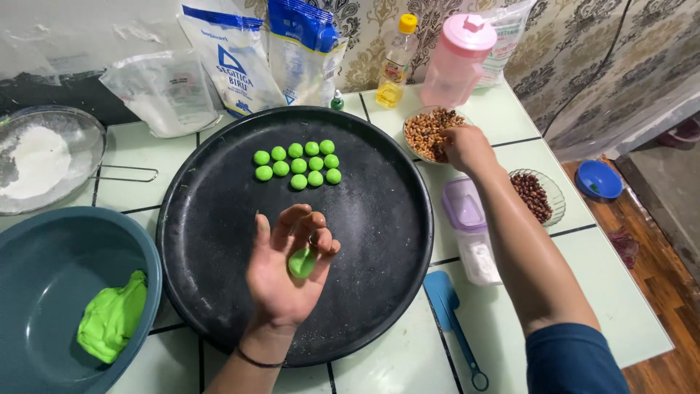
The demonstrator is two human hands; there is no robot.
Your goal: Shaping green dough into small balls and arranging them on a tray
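Round black tray [219,241] as landmark, its near and left surface bare, open to reach; twelve green balls [297,163] clustered at its far middle; flour bags [240,58] behind it; teal basin [44,277] crowding its left; peanut bowl [430,131], lidded container [470,233], blue scraper [448,314] along its right.

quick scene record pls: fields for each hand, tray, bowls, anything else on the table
left hand: palm up over the tray, cupping a green dough piece
right hand: reaching into the peanut bowl
tray: round, black, holds twelve small green dough balls in rows
basin: blue-grey, holds green dough lump
other: bean dish, lidded tub, blue scraper, pink jug, oil bottle, flour sieve
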